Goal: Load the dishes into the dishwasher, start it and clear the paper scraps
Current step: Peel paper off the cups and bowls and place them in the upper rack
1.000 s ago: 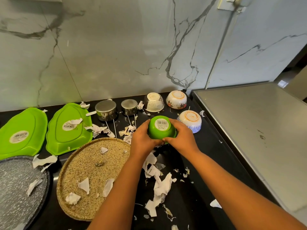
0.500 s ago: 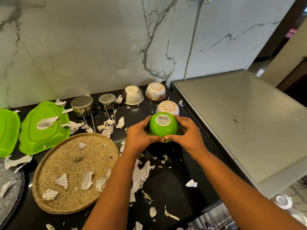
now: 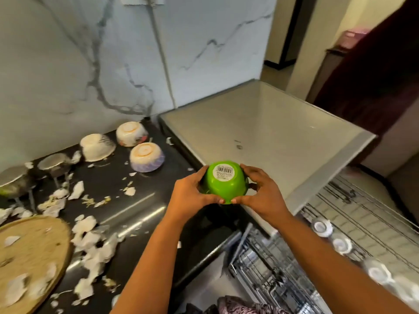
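An upside-down green bowl point(image 3: 224, 181) with a barcode sticker on its base is held between my left hand point(image 3: 189, 196) and my right hand point(image 3: 260, 193), above the seam between the black counter point(image 3: 140, 200) and the grey dishwasher top point(image 3: 267, 137). The open dishwasher's wire rack point(image 3: 283, 275) shows at the lower right. Three white bowls point(image 3: 146, 159) and two steel bowls point(image 3: 53, 165) stand upside down at the back of the counter. Torn paper scraps point(image 3: 93, 236) lie scattered over the counter and on the woven round tray point(image 3: 29, 252).
A marble-patterned wall point(image 3: 90, 64) backs the counter. The pulled-out upper rack point(image 3: 362, 214) with white wheels extends to the right. A doorway and a dark curtain point(image 3: 374, 64) lie at the far right. A patterned cloth point(image 3: 238, 307) is at the bottom edge.
Both hands have lifted the green bowl off the counter and carried it right, toward the dishwasher. The view has swung right, so the green plates have left the frame and the racks show.
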